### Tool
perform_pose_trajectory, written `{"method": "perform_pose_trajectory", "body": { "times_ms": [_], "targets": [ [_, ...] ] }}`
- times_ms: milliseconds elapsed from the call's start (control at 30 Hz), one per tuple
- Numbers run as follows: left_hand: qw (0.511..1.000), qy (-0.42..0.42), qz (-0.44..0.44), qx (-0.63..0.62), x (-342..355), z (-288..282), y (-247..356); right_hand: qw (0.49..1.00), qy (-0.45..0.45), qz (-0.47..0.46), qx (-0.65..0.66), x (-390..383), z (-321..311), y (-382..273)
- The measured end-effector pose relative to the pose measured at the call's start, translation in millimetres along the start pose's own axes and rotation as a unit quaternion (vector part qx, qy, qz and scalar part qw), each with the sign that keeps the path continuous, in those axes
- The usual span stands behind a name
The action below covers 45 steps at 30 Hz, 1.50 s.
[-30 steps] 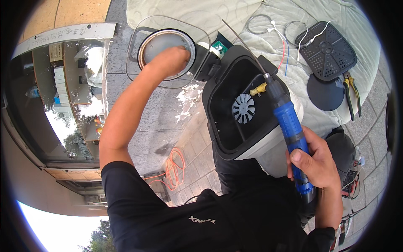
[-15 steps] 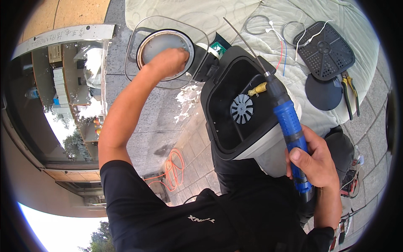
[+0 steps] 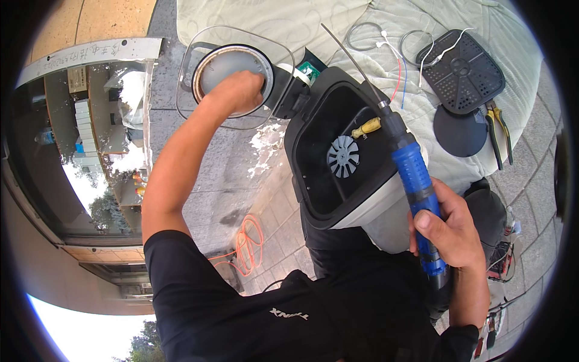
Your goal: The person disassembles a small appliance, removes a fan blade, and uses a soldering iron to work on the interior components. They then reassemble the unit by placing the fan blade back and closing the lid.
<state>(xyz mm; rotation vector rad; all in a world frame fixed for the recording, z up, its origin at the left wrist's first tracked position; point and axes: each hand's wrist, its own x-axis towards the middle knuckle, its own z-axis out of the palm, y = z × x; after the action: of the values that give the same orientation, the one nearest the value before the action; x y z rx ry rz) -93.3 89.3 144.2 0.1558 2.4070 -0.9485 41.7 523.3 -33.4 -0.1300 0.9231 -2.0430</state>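
My left hand (image 3: 238, 90) reaches into a round metal-rimmed part (image 3: 211, 66) framed by a wire loop; its fingers are curled, with what they hold hidden. My right hand (image 3: 444, 232) grips a blue and black powered screwdriver (image 3: 416, 184) with a long thin bit pointing up and away. Between my hands sits a black-lined appliance body (image 3: 310, 181) with a pale outer shell, containing a grey fan wheel (image 3: 344, 157) and a yellow-handled screwdriver (image 3: 368, 127). A green circuit board (image 3: 312, 71) shows behind its hinge.
On the pale padded cloth (image 3: 271, 15) lie coiled wires (image 3: 365, 37), a perforated black tray (image 3: 463, 72), a dark disc (image 3: 458, 136) and pliers (image 3: 499, 136). An orange hose (image 3: 250, 244) lies on paving below. A glazed window (image 3: 84, 151) borders the left; tools (image 3: 500, 262) lie at lower right.
The round part, appliance body and things on the cloth appear slightly farther left in the picture. My left hand stays in the round part and my right keeps its grip.
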Motion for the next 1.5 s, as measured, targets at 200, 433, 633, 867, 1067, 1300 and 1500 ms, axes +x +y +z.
{"method": "perform_pose_trajectory", "body": {
  "times_ms": [200,433,633,867,1067,1300,1500],
  "targets": [
    [0.951,0.13,-0.068,-0.273,-50.2,-10.9,49.3,1.0,0.017,-0.011,-0.015,1.3,2.4,0.7],
    [0.901,0.159,0.126,-0.384,-82.8,56.2,142.0,0.998,0.024,-0.024,-0.044,2.2,11.4,11.2],
    [0.853,0.193,0.187,-0.447,-92.3,88.3,154.5,0.992,0.058,-0.008,-0.112,-11.0,32.4,2.1],
    [0.75,0.401,0.119,-0.512,-119.8,99.4,114.6,0.989,0.041,0.015,-0.142,-13.3,65.0,-20.2],
    [0.512,0.715,-0.069,-0.47,-144.2,92.1,9.7,0.987,-0.019,0.079,-0.14,18.3,92.6,-42.7],
    [0.761,0.541,-0.095,-0.345,-140.1,-0.9,-95.8,0.985,0.011,0.081,-0.15,54.0,130.7,-60.0],
    [0.88,0.258,-0.094,-0.388,-124.5,-39.5,-122.4,0.984,0.009,0.106,-0.143,76.7,140.4,-76.0]
  ]
}}
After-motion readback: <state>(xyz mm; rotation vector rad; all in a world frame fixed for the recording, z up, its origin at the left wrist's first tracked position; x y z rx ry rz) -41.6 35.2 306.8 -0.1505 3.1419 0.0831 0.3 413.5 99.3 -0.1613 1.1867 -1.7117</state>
